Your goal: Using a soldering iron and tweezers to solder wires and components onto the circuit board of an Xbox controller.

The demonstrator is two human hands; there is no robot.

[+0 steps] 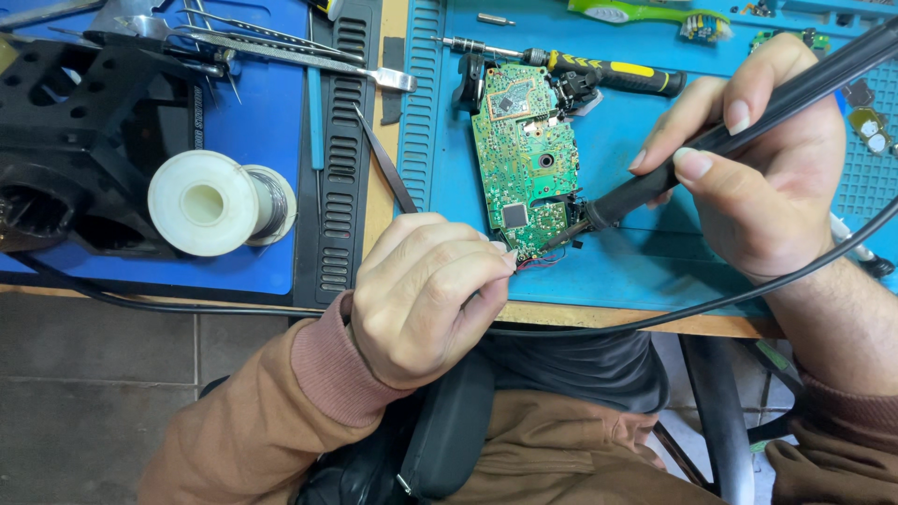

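Grey tiled floor (94, 374) shows at the bottom left, and closest to the camera is the person's lap with a black pouch (449, 430) on it, partly hidden under the brown sleeves; the wooden surface (599, 318) edge runs just beyond. Left hand (426, 299) is curled tight, fingertips pinched at the near corner of the green circuit board (524, 159); it seems to be pinching thin red wires (538, 265) there, but they're tiny and mostly covered, so I can't tell for sure. Right hand (758, 168) is wrapped around a black soldering iron (730, 136), pen-style grip, tip touching the board's near right corner; the iron's far end runs out of frame at the top right, its cable (655, 323) looping back along the surface edge. The board lies on a blue silicone mat (636, 252); just past it sits a yellow-and-black screwdriver (608, 73), and a green toothbrush (655, 14) is cut off at the top. Off to the left, on another blue mat, there's a white solder spool (210, 203), tweezers (388, 173), and a black plastic shell (65, 140) that's only partly in view; the metal tools (281, 47) at the top left are a jumble, hard to sort out.
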